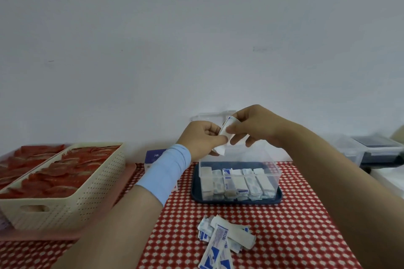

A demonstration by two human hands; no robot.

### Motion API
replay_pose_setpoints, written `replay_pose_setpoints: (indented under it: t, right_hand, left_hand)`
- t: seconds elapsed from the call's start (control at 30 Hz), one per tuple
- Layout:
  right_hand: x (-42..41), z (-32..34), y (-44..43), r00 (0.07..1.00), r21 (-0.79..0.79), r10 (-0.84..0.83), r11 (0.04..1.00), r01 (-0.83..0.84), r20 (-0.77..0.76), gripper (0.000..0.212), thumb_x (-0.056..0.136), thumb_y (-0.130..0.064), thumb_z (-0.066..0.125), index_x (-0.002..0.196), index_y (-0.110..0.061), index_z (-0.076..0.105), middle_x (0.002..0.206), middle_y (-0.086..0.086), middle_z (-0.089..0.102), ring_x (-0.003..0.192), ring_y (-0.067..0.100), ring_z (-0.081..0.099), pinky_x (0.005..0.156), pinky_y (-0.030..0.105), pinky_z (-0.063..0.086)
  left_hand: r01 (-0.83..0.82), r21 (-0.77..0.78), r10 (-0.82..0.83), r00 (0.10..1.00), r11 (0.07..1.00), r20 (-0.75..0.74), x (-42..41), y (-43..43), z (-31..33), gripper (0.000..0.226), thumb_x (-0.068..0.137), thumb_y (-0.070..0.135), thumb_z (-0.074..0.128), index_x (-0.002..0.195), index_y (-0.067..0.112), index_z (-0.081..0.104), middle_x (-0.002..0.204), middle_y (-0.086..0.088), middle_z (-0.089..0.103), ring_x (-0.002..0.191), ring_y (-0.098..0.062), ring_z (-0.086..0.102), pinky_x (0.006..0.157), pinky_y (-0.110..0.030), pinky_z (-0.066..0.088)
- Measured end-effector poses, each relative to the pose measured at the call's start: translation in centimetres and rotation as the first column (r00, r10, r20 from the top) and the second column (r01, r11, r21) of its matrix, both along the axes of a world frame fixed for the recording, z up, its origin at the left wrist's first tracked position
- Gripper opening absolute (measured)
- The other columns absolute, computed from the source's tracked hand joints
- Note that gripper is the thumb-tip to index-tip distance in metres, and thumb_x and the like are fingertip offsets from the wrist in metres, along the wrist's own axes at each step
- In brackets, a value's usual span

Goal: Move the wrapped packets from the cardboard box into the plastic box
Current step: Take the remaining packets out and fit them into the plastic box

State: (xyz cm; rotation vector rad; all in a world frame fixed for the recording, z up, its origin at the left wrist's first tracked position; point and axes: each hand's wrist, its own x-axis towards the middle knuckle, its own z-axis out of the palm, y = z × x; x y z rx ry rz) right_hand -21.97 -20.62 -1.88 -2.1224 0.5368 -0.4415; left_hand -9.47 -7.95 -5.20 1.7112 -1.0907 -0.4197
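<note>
— Red-checked table [306, 214], white wall [196, 28] behind. What's held?
— Left hand [203, 137] and right hand [255, 126] both pinch one packet [224, 130], just above plastic box [276, 172]. More packets [238, 183] stand in rows inside; loose pile [223, 240] nearer.

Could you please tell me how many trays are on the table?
2. A pink tray lies under the cream basket at left; a dark blue tray lies under the clear plastic box at centre. Others may be hidden.
</note>
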Motion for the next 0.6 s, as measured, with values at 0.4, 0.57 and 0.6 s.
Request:
replay_pose_setpoints:
  t: [0.4,0.57,0.6]
  right_hand:
    - [2.7,-2.7,-2.7,0.961,-0.207,-0.103,0.977,0.049,-0.258,0.011,0.088,-0.008,0.065,0.096,-0.009,0.073,0.072,0.015,0.072,0.053,0.016,0.06,0.044,0.023,0.038]
    - [5.3,-4.5,-1.7,0.905,-0.253,-0.039,0.965,-0.077,-0.423,0.008,0.083,-0.009,0.065,0.085,-0.004,0.072,0.071,0.009,0.065,0.055,0.014,0.066,0.047,0.025,0.04]
    - [5.7,-4.8,-1.6,0.893,-0.266,-0.033,0.959,-0.098,-0.449,0.007,0.084,-0.009,0.066,0.083,-0.005,0.072,0.069,0.007,0.065,0.055,0.014,0.066,0.047,0.024,0.041]
  left_hand:
    - [-0.004,0.51,-0.318,0.778,0.86,0.542,3.3,-1.4,-2.1,0.029,0.094,0.034,0.053,0.113,0.022,0.071,0.115,0.004,0.069,0.102,-0.014,0.062,0.096,-0.03,0.048]
    - [-0.088,0.698,-0.554,0.542,0.71,0.632,4.1,-0.6,-3.6,0.07,0.066,0.06,0.018,0.084,0.02,0.073,0.101,0.002,0.072,0.099,-0.018,0.058,0.105,-0.038,0.025]
    - [-0.114,0.711,-0.582,0.492,0.694,0.647,4.1,-0.6,-4.0,0.074,0.066,0.061,0.016,0.089,0.022,0.074,0.104,0.004,0.071,0.102,-0.016,0.056,0.108,-0.039,0.022]
